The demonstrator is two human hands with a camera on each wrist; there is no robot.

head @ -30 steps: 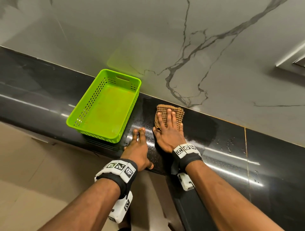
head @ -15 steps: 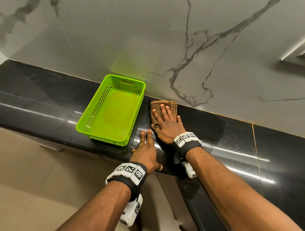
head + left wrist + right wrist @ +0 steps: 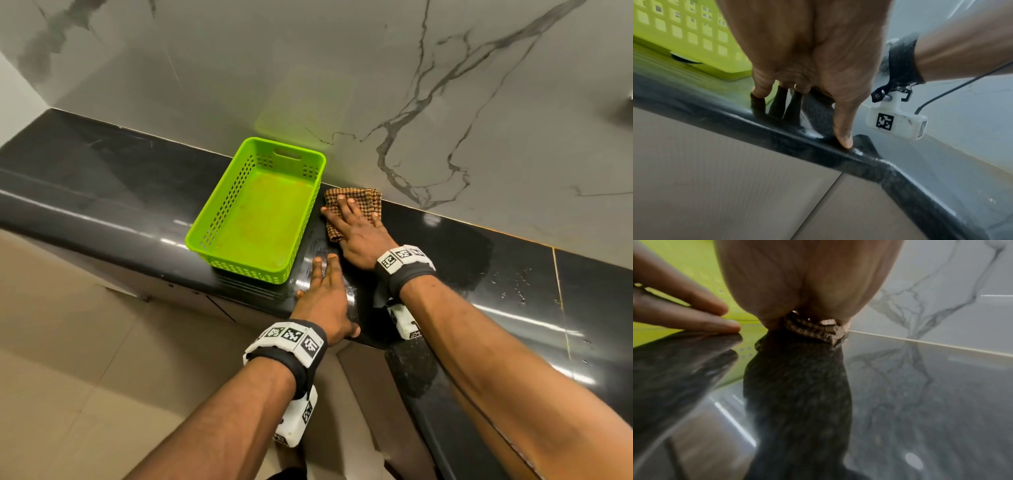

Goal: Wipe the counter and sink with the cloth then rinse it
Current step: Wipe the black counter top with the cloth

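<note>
A brown checked cloth (image 3: 356, 202) lies folded on the black polished counter (image 3: 479, 267), close to the marble wall and right beside the green basket. My right hand (image 3: 356, 226) presses flat on it with straight, spread fingers. In the right wrist view the cloth (image 3: 818, 331) shows bunched under the palm. My left hand (image 3: 325, 294) rests flat on the counter's front edge, fingers straight, holding nothing; its thumb (image 3: 844, 136) touches the rim. The sink is out of view.
A lime green perforated plastic basket (image 3: 219, 219) stands on the counter left of the cloth. Water droplets (image 3: 513, 287) speckle the counter to the right. A marble wall (image 3: 445, 102) backs the counter. Beige floor tiles (image 3: 85, 359) lie below the edge.
My right hand has slid the cloth away from me toward the wall and left up to the basket's corner. The left hand has stayed braced at the counter edge.
</note>
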